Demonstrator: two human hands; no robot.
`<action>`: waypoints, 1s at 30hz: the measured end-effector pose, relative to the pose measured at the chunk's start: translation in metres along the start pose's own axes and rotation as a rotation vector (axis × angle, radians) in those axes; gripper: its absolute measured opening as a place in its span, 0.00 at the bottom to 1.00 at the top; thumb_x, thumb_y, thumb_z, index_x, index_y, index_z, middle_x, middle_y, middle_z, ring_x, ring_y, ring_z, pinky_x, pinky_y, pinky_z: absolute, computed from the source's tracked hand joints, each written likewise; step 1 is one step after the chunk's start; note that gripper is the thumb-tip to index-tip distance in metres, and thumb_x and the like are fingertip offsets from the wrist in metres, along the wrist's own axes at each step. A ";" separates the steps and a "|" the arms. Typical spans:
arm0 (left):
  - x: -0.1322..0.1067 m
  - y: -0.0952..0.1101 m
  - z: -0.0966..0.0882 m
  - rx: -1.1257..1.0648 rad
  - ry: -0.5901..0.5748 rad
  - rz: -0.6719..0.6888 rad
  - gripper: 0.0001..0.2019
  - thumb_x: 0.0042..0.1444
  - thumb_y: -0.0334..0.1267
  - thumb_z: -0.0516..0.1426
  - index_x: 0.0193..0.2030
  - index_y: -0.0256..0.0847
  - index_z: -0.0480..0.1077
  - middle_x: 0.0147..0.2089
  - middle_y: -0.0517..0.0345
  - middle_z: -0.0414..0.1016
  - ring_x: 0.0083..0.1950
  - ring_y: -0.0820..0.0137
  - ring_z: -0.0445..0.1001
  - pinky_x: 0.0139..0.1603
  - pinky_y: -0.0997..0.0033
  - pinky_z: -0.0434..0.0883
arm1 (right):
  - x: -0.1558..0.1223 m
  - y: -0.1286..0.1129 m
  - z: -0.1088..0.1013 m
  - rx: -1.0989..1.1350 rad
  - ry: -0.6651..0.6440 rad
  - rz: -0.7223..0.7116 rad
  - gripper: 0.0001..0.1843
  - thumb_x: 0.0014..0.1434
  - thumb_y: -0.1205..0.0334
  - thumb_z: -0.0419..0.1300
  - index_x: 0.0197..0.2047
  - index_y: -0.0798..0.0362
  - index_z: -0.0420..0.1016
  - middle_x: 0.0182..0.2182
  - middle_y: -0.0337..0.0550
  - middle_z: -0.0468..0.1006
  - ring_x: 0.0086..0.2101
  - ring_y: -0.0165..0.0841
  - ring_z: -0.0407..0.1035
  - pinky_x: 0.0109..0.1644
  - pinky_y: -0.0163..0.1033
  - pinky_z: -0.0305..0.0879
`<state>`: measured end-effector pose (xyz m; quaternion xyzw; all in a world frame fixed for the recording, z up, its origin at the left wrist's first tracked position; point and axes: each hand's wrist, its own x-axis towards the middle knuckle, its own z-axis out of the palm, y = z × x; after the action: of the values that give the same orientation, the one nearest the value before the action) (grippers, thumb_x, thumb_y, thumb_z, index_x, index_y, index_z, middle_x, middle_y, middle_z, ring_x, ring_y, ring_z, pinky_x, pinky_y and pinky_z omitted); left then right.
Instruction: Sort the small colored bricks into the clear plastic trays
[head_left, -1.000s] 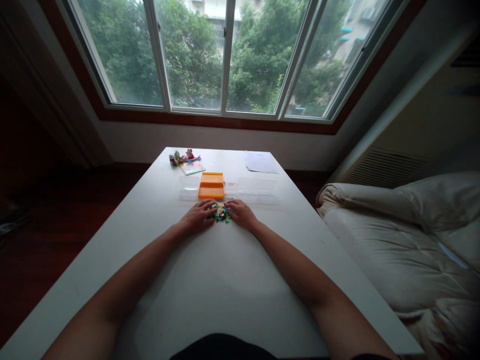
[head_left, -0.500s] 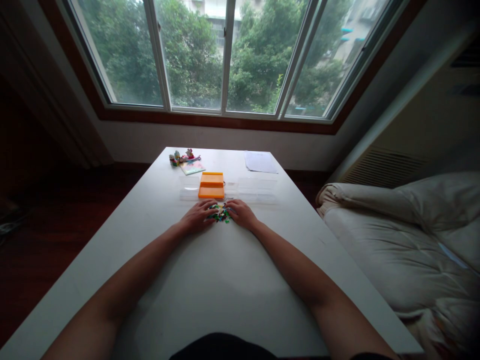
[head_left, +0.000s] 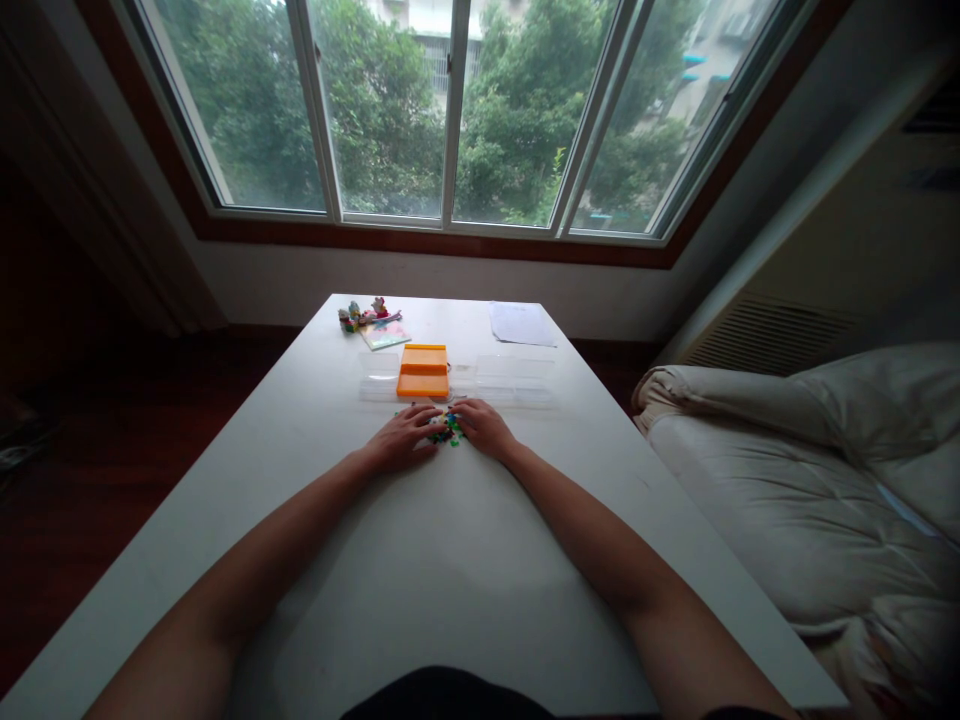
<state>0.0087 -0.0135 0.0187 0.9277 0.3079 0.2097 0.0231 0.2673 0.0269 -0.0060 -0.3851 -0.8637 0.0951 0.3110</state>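
Observation:
A small heap of coloured building bricks (head_left: 453, 428), green, blue, white and dark, lies on the white table between my two hands. My left hand (head_left: 403, 438) rests over the heap's left side, fingers spread and partly covering the bricks. On the opposite side, my right hand (head_left: 484, 427) lies palm down with its fingertips at the pile's edge and its fingers apart. Some bricks are hidden under the fingers. Just beyond the hands sits an orange tray (head_left: 422, 380) with a raised bar across its middle.
Clear plastic boxes (head_left: 517, 380) flank the orange tray. At the far left of the table (head_left: 450, 560) are small colourful figures (head_left: 352, 318) and a printed card (head_left: 387, 335). White papers (head_left: 521, 324) lie far right. A cushioned sofa (head_left: 795, 480) stands to the right.
My left hand has shifted slightly to the right, its fingers now further over the bricks. A few bricks show beyond its fingertips. My right hand has hardly moved.

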 end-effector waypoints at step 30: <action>0.001 0.008 -0.007 -0.027 -0.071 0.035 0.23 0.65 0.46 0.57 0.66 0.58 0.67 0.70 0.56 0.64 0.71 0.55 0.58 0.71 0.45 0.58 | -0.001 -0.002 -0.004 0.003 0.091 0.044 0.08 0.63 0.67 0.59 0.41 0.47 0.78 0.46 0.44 0.79 0.49 0.37 0.70 0.56 0.43 0.66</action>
<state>0.0115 -0.0199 0.0271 0.9395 0.2877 0.1812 0.0426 0.2693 0.0245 -0.0022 -0.4076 -0.8398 0.0858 0.3483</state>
